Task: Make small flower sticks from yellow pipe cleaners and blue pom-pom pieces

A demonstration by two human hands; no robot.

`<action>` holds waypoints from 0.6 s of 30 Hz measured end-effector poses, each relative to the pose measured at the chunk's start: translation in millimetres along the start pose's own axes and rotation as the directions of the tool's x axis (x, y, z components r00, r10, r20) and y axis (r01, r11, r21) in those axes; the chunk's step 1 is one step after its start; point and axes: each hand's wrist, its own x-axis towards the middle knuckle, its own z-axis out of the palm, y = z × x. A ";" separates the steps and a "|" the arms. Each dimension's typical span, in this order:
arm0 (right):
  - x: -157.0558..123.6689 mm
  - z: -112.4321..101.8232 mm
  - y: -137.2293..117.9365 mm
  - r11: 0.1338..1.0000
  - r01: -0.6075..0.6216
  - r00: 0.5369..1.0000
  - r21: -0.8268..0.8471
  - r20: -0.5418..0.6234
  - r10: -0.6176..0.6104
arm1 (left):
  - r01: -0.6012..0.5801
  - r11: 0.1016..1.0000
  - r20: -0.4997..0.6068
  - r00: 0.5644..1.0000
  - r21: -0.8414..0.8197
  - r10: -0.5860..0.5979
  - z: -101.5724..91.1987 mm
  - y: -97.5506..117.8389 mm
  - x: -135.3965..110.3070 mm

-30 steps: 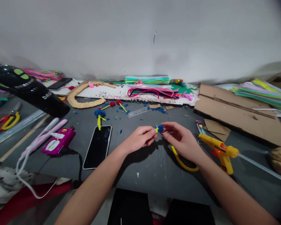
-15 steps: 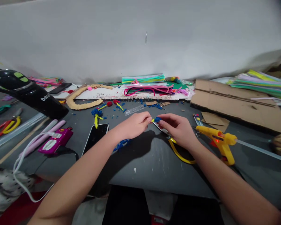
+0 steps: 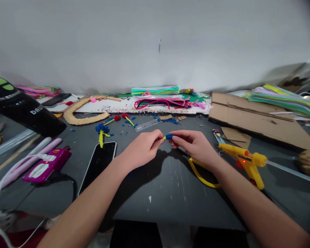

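Observation:
Between my hands is a small blue and yellow pipe-cleaner piece [image 3: 168, 137]. My left hand [image 3: 146, 146] pinches its yellow end, back of the hand upward. On the blue end close the thumb and forefinger of my right hand [image 3: 195, 144]. Beneath the right hand and wrist lie yellow-handled scissors [image 3: 203, 179], partly hidden. A blue fuzzy flower with a yellow stem [image 3: 101, 130] rests by the top of a phone [image 3: 99, 162], left of my left hand.
A yellow glue gun [image 3: 245, 160] with its red light on lies at right, before cardboard sheets [image 3: 248, 115]. A black tumbler [image 3: 28, 108], a purple device with cables [image 3: 48, 165] and a curved cardboard piece [image 3: 72, 117] occupy the left. Bundled pipe cleaners [image 3: 156, 90] line the back.
The view has shifted a little, so the table things sit differently in the picture. Both hands keep their pinch on the pipe-cleaner piece. Blue material seen under my left forearm is now hidden.

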 end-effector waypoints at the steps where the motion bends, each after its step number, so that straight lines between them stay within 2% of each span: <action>1: 2.6 -0.5 -2.4 1.000 -0.021 1.000 0.002 0.015 0.021 | -0.006 1.000 -0.029 1.000 0.017 0.007 1.0 -2.5 0.3; 5: 12.7 1.8 -5.2 0.995 -0.083 0.996 0.060 0.031 0.082 | -0.024 1.000 -0.101 0.995 0.021 0.026 3.8 -11.1 3.7; 10: 14.7 13.5 5.0 0.997 0.003 0.997 0.074 -0.082 0.003 | -0.018 0.995 -0.118 0.993 0.101 0.030 5.6 -11.6 2.8; 12: 11.7 15.5 9.4 0.998 0.058 0.990 0.007 -0.128 -0.056 | -0.021 0.988 -0.123 0.992 0.156 0.041 5.7 -10.2 1.5; 15: 5.4 13.2 13.5 0.963 0.187 0.958 -0.193 -0.179 -0.222 | -0.036 0.976 -0.123 0.990 0.212 0.064 5.2 -9.3 0.5; 18: 0.4 8.9 15.2 0.901 0.298 0.918 -0.315 -0.164 -0.361 | -0.042 0.969 -0.110 0.991 0.243 0.071 4.8 -10.2 0.2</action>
